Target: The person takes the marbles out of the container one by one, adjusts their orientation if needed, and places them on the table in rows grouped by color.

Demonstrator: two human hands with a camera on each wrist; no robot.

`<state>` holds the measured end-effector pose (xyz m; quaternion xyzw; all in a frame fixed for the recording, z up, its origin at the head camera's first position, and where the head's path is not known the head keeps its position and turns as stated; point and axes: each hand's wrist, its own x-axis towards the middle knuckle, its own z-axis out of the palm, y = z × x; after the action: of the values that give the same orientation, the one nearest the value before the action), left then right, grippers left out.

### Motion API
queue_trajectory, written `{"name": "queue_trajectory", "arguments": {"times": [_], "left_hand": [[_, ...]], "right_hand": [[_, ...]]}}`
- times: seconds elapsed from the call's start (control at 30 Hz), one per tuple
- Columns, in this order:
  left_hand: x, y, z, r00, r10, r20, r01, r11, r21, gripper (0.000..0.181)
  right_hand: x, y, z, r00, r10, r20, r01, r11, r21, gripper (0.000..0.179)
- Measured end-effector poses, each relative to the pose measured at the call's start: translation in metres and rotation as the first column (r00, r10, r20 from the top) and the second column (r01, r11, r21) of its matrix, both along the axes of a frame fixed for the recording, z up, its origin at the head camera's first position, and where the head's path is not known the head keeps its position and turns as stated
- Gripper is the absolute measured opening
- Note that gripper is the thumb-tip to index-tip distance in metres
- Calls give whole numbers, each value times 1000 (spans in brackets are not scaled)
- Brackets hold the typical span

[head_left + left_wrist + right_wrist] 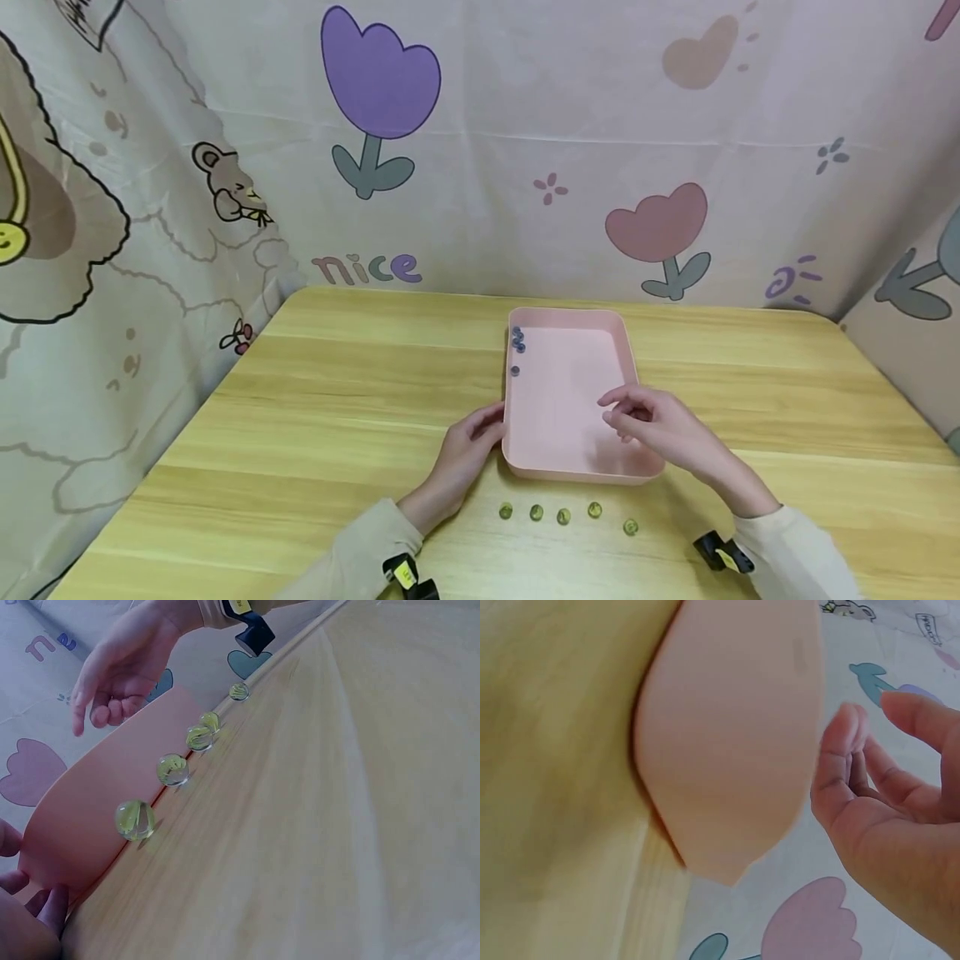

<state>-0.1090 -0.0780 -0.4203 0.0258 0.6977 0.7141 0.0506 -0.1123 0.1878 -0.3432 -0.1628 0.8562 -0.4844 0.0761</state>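
A pink rectangular tray [573, 479] lies on the table, its long sides running away from me. Against its left outer wall rests my left hand [462, 458]; in the left wrist view its fingertips [54, 909] touch the pink wall. My right hand [663, 425] hovers over the tray's right side with loosely bent fingers, and nothing shows between them in the right wrist view. Several small blue marbles [517, 343] sit inside the tray along its far left edge. On the table before the tray's near wall, several clear marbles with yellow-green swirls [563, 517] form a loose row.
Under everything is a wood-grain table [337, 400]. A printed cloth [487, 217] with flowers and hearts hangs behind it and at both sides. Black straps with small devices [723, 553] sit at both wrists, over pale sleeves [795, 550].
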Motion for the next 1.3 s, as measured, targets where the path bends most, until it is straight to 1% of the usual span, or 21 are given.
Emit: {"name": "queue_trajectory", "arguments": {"times": [0.13, 0.4, 0.53, 0.67, 0.8, 1.0, 1.13, 1.3], "left_hand": [[-2, 2, 0, 1000, 0, 13, 0, 1000, -2, 40], [-3, 3, 0, 1000, -6, 24, 6, 1000, 0, 41], [0, 5, -1, 999, -3, 36, 3, 1000, 0, 42], [4, 7, -5, 999, 0, 46, -1, 1000, 7, 42], [6, 9, -8, 999, -4, 41, 4, 1000, 17, 42], [8, 9, -9, 999, -18, 51, 18, 1000, 7, 43], [5, 5, -7, 999, -16, 34, 16, 1000, -4, 43], [-1, 1, -1, 1000, -6, 10, 6, 1000, -11, 41]], "right_hand": [[-2, 1, -2, 1000, 9, 24, -9, 1000, 10, 29], [-5, 5, 0, 999, -26, 19, 25, 998, 52, 26], [-7, 9, -1, 1000, -26, 12, 25, 998, 59, 25], [-7, 13, -6, 999, -32, 11, 31, 997, 74, 24], [-7, 17, -11, 999, -38, -21, 40, 995, 93, 22], [-5, 19, -20, 997, -42, -63, 50, 989, 137, 16], [-5, 16, -20, 996, -49, -69, 58, 989, 133, 16], [-8, 13, -17, 995, -65, -72, 73, 990, 117, 17]]}}
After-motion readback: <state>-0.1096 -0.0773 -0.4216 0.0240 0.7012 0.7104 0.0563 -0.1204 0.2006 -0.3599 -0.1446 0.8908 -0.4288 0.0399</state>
